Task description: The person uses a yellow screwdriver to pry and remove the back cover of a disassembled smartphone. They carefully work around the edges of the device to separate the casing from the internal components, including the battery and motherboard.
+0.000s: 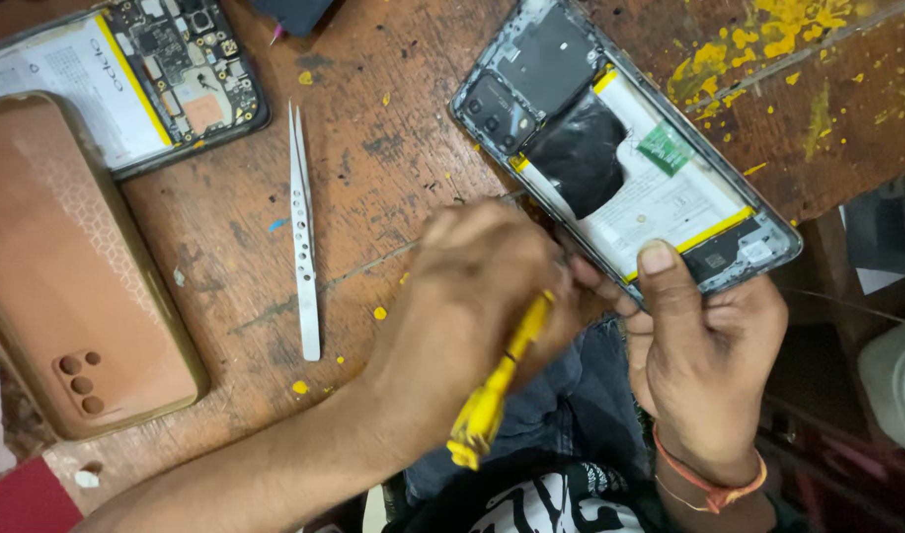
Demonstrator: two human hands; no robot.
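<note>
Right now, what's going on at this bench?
A person is working on an opened phone with its back cover off, so the battery and camera block show. The right hand grips the phone's lower end, thumb pressed on its edge. The left hand holds a yellow-handled tool against the phone's near edge. On the wooden table lie metal tweezers, a tan phone case and a second opened phone.
</note>
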